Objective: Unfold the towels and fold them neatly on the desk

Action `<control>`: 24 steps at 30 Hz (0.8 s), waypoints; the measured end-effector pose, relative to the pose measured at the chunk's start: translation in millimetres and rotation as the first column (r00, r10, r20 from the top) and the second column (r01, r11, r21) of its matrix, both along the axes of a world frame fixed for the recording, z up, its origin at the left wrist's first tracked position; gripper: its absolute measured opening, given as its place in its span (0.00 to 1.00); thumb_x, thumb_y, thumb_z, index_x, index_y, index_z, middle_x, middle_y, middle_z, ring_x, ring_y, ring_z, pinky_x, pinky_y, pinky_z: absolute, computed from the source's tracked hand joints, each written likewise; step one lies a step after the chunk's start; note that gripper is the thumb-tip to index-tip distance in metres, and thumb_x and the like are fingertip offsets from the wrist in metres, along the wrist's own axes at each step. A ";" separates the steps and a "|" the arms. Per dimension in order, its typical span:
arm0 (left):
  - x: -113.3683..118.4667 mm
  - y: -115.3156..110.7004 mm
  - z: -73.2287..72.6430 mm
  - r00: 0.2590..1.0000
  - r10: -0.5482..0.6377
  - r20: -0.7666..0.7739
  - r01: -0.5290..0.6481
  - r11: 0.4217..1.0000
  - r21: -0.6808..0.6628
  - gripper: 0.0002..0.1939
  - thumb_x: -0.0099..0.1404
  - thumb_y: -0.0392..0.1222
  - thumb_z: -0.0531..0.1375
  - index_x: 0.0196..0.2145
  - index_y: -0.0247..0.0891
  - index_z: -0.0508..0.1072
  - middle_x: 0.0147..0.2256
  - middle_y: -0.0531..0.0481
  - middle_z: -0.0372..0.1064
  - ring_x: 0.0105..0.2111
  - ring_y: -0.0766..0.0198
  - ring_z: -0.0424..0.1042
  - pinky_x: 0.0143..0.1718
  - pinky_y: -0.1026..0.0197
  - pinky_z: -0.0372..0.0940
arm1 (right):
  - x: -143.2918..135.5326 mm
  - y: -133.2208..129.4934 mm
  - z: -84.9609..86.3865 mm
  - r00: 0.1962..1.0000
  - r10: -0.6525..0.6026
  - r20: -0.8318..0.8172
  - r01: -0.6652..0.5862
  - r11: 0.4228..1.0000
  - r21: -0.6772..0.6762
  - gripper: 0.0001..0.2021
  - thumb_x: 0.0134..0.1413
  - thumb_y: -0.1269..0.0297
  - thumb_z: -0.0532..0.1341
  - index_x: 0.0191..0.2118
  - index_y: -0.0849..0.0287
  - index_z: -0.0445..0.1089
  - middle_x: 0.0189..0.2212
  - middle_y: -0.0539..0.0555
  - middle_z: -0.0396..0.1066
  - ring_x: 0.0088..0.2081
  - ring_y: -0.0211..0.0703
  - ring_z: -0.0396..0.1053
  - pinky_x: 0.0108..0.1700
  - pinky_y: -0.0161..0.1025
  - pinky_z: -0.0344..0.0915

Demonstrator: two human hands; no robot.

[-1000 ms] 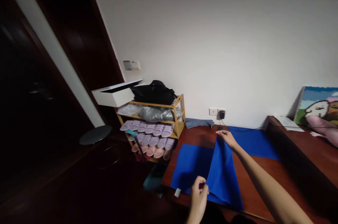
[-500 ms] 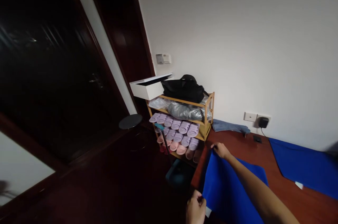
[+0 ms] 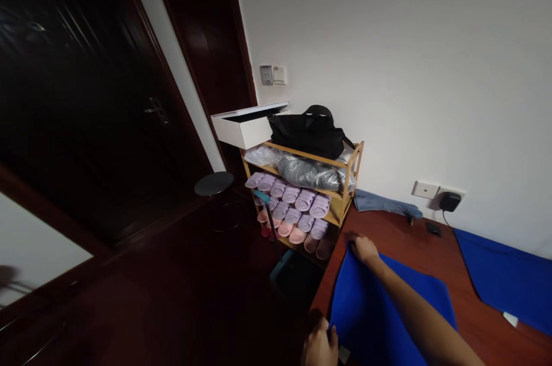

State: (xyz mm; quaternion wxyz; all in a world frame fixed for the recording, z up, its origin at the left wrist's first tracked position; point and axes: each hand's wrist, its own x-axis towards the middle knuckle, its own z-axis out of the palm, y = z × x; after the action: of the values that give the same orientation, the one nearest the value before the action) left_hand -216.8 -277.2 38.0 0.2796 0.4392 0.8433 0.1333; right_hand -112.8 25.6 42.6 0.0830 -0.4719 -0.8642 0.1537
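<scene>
Indoors, a person's left hand and right hand grasp one edge of a blue cloth over the left end of a reddish-brown table, fingers curled onto the fabric. That edge runs away from the person, leaning slightly right, toward the right end of a wooden rack of lilac slippers. From where I stand, the cloth spreads rightward across the tabletop; its near part runs out of sight, so its long axis cannot be told. A second blue cloth lies near the wall.
</scene>
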 end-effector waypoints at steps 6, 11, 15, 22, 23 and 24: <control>2.3 -1.3 13.2 0.998 0.041 0.041 -0.041 0.999 -0.006 0.17 0.73 0.41 0.53 0.55 0.45 0.74 0.51 0.44 0.81 0.53 0.53 0.78 0.52 0.58 0.64 | -1.0 -10.6 15.5 0.998 -0.041 0.050 0.040 0.999 0.013 0.16 0.61 0.71 0.56 0.51 0.58 0.77 0.52 0.67 0.78 0.56 0.58 0.73 0.59 0.50 0.64; 1.3 -4.2 33.7 0.990 0.057 0.129 -0.057 0.998 0.002 0.24 0.70 0.38 0.59 0.63 0.45 0.69 0.52 0.46 0.79 0.55 0.57 0.76 0.54 0.60 0.62 | 9.8 -22.3 53.8 0.995 0.094 -0.041 -0.092 0.995 0.032 0.17 0.65 0.70 0.54 0.52 0.58 0.77 0.53 0.63 0.78 0.57 0.53 0.73 0.61 0.46 0.63; 4.4 -5.0 37.1 0.998 0.010 0.055 -0.015 0.996 0.088 0.23 0.65 0.35 0.62 0.58 0.45 0.74 0.58 0.47 0.74 0.61 0.58 0.69 0.59 0.62 0.59 | 38.4 -39.3 104.1 0.968 0.226 -0.110 -0.219 0.973 0.073 0.15 0.67 0.64 0.55 0.49 0.56 0.78 0.50 0.60 0.80 0.54 0.51 0.74 0.61 0.44 0.64; 1.0 4.9 31.1 0.983 -0.041 0.178 -0.025 0.935 0.353 0.07 0.63 0.39 0.62 0.39 0.42 0.79 0.44 0.48 0.80 0.50 0.56 0.77 0.55 0.60 0.65 | 127.0 -93.3 196.9 0.917 0.272 -0.291 -0.246 0.961 0.123 0.16 0.67 0.52 0.57 0.44 0.53 0.80 0.41 0.57 0.80 0.44 0.50 0.76 0.50 0.43 0.70; 0.8 7.0 34.8 0.966 -0.060 0.251 -0.052 0.907 0.418 0.05 0.62 0.43 0.63 0.36 0.42 0.78 0.40 0.48 0.81 0.47 0.55 0.78 0.52 0.59 0.67 | 141.0 -100.2 207.7 0.913 0.254 -0.318 -0.230 0.967 0.112 0.16 0.67 0.51 0.58 0.44 0.53 0.80 0.40 0.57 0.80 0.42 0.49 0.76 0.48 0.43 0.70; 0.7 8.6 40.4 0.946 -0.082 0.315 -0.083 0.875 0.476 0.07 0.60 0.47 0.65 0.33 0.42 0.77 0.37 0.48 0.81 0.44 0.53 0.79 0.49 0.58 0.69 | 155.1 -106.4 217.4 0.913 0.229 -0.337 -0.206 0.973 0.103 0.15 0.66 0.50 0.59 0.43 0.52 0.80 0.40 0.56 0.80 0.40 0.48 0.75 0.46 0.42 0.70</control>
State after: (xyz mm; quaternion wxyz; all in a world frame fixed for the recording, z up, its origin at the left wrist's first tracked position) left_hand -216.1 -268.7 78.4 0.2961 0.4666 0.7255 0.4102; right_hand 42.3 -80.8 260.1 0.2316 -0.3354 -0.8876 0.2145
